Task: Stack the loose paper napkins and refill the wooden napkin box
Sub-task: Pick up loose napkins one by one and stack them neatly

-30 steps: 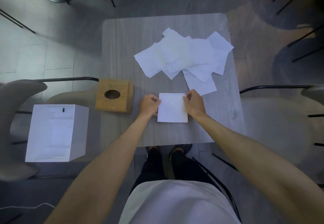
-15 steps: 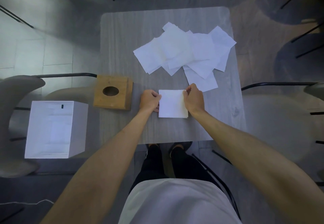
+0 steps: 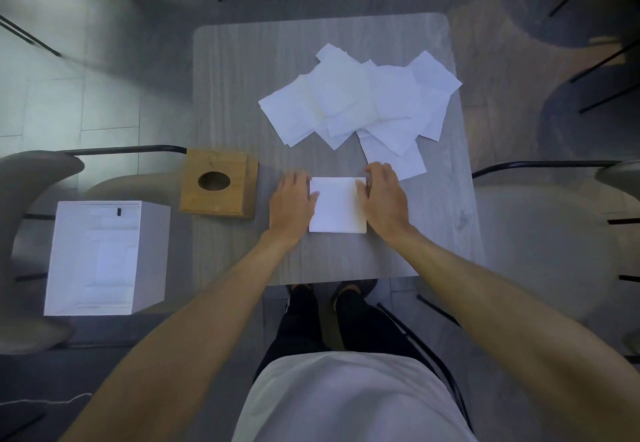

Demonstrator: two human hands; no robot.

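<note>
Head view: left hand (image 3: 292, 201) lies flat, fingers together, thumb touching the left edge of the napkin stack (image 3: 337, 206) at frame centre. Right hand (image 3: 382, 197) curls its fingers over the stack's upper right corner, thumb on top. Wooden napkin box (image 3: 219, 188) sits left; loose napkins (image 3: 356, 95) lie above, bare table (image 3: 346, 258) below.

Two hands (image 3: 292, 204), one wooden box (image 3: 219, 183), one stack (image 3: 337, 206).
</note>
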